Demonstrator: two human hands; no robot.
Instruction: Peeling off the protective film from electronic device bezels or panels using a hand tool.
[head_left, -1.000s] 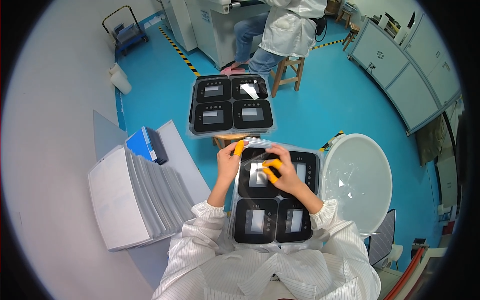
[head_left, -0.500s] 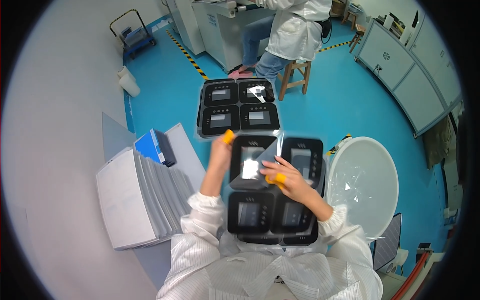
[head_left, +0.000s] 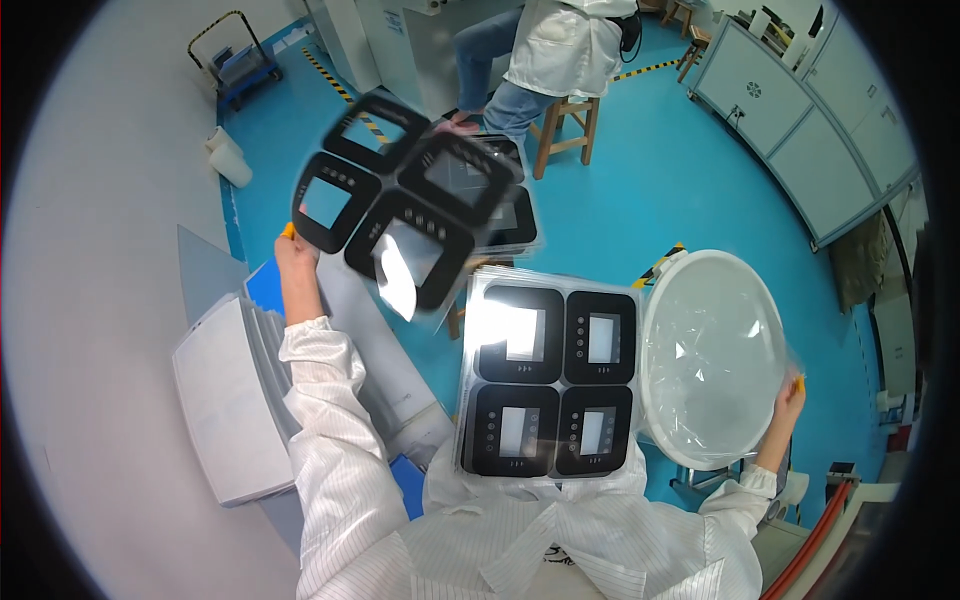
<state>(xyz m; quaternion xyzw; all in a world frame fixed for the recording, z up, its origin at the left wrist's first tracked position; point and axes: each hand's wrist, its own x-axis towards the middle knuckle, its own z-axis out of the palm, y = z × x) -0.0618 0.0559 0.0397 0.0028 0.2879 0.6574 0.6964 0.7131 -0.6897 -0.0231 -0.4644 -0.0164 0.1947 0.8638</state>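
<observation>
My left hand [head_left: 297, 262], a yellow finger cot on it, is closed on the left edge of a printed plastic sheet [head_left: 412, 212] with black rounded panels and clear windows. The sheet is tilted in the air and slightly blurred. On my lap lies a stack of similar sheets [head_left: 560, 380], glare on its upper left panel. Far to the right, my right hand [head_left: 788, 402] is closed beside the outer rim of a round white bin [head_left: 655, 400]. A faint piece of clear film [head_left: 795, 362] shows at its fingertips. Crumpled clear film [head_left: 715, 360] lies in the bin.
Behind the raised sheet stands another stack of panel sheets [head_left: 518, 215]. White sheets [head_left: 225, 400] are piled at my left, near a blue box [head_left: 265, 287]. A person in a white coat [head_left: 562, 55] sits on a wooden stool [head_left: 570, 135] ahead. Cabinets [head_left: 780, 120] line the right.
My left hand has lifted a sheet off my lap and carried it up and left. My right hand has moved from the sheet to the bin's right side. The view has shifted a little.
</observation>
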